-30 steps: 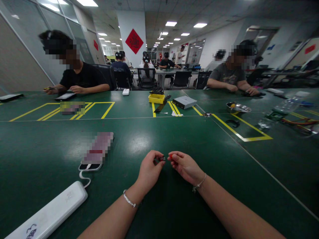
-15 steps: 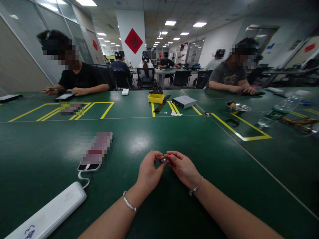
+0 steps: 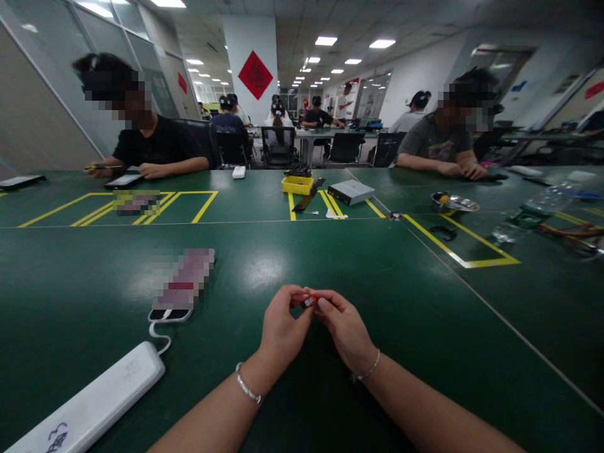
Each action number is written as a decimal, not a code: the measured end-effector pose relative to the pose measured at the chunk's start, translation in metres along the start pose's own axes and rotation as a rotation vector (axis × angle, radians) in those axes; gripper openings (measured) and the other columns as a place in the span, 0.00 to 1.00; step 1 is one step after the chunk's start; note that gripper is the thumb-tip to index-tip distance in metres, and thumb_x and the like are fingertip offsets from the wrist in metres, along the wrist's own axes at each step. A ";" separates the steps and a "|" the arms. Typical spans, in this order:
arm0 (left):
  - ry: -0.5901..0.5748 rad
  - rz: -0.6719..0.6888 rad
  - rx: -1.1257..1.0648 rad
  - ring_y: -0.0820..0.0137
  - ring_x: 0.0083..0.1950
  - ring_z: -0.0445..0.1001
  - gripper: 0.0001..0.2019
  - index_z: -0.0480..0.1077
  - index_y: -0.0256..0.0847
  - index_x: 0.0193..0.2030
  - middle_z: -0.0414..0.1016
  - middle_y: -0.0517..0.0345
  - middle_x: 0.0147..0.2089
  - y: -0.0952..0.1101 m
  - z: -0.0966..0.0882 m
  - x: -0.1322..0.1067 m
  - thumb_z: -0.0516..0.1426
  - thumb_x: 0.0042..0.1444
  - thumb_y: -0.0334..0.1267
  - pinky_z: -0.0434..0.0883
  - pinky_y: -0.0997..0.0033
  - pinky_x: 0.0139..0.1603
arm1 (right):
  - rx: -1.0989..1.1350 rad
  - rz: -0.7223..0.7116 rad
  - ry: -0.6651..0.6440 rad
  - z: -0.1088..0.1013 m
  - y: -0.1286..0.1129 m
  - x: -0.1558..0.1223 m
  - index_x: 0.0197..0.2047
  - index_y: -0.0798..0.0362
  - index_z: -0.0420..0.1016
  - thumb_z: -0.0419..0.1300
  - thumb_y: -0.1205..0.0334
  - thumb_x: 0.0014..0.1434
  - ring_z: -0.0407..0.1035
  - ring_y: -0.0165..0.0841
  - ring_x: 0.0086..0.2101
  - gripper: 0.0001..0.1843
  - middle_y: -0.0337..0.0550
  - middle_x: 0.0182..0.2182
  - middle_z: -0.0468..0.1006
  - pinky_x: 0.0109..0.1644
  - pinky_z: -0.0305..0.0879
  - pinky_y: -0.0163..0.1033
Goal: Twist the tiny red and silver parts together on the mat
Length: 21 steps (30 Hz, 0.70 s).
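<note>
My left hand (image 3: 282, 327) and my right hand (image 3: 346, 330) meet fingertip to fingertip just above the green table (image 3: 292, 251). Between the pinched fingers sits a tiny part (image 3: 309, 301), red with a bit of metal, mostly hidden by the fingers. Both hands are closed in a pinch on it. Each wrist wears a thin bracelet. A phone (image 3: 182, 286) lies to the left of my left hand, wired to a white power bank (image 3: 89, 402) at the near left.
A yellow bin (image 3: 296, 184), a black strip (image 3: 307, 196) and a grey box (image 3: 351, 192) lie mid-table. A metal dish (image 3: 453, 203) and a plastic bottle (image 3: 533, 211) sit at the right. Two people (image 3: 151, 148) sit across the table; others work further back.
My hands, a little apart a second ago with a piece in each, have come together so the fingertips touch around the small red part.
</note>
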<state>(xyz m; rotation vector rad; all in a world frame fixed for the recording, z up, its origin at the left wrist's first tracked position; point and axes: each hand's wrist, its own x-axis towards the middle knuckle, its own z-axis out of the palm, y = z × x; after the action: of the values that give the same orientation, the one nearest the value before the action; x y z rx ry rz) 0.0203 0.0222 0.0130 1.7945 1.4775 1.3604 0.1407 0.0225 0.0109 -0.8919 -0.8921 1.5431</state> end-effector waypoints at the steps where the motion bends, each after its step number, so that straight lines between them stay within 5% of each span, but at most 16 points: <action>1: 0.015 0.002 0.005 0.73 0.33 0.69 0.09 0.63 0.41 0.36 0.69 0.61 0.32 0.000 0.000 0.000 0.56 0.46 0.31 0.67 0.71 0.35 | -0.005 -0.016 -0.009 0.000 0.001 -0.001 0.35 0.51 0.75 0.60 0.58 0.48 0.65 0.34 0.43 0.10 0.43 0.42 0.73 0.48 0.60 0.42; 16: 0.122 0.026 0.051 0.73 0.32 0.70 0.09 0.63 0.41 0.35 0.69 0.62 0.31 0.001 -0.004 0.001 0.57 0.46 0.32 0.69 0.71 0.36 | 0.134 0.120 -0.093 -0.002 0.006 -0.006 0.46 0.48 0.71 0.62 0.61 0.46 0.64 0.34 0.44 0.20 0.43 0.45 0.72 0.48 0.60 0.44; 21: 0.121 0.041 0.042 0.74 0.32 0.70 0.10 0.62 0.41 0.35 0.68 0.63 0.31 0.001 -0.004 0.001 0.57 0.45 0.30 0.68 0.73 0.35 | 0.196 0.156 -0.085 0.001 0.004 -0.004 0.42 0.50 0.74 0.63 0.62 0.45 0.66 0.32 0.41 0.18 0.43 0.41 0.74 0.48 0.60 0.43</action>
<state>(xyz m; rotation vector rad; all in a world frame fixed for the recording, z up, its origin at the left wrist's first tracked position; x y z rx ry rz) 0.0171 0.0215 0.0156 1.8059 1.5496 1.4918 0.1392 0.0177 0.0083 -0.7732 -0.7293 1.7810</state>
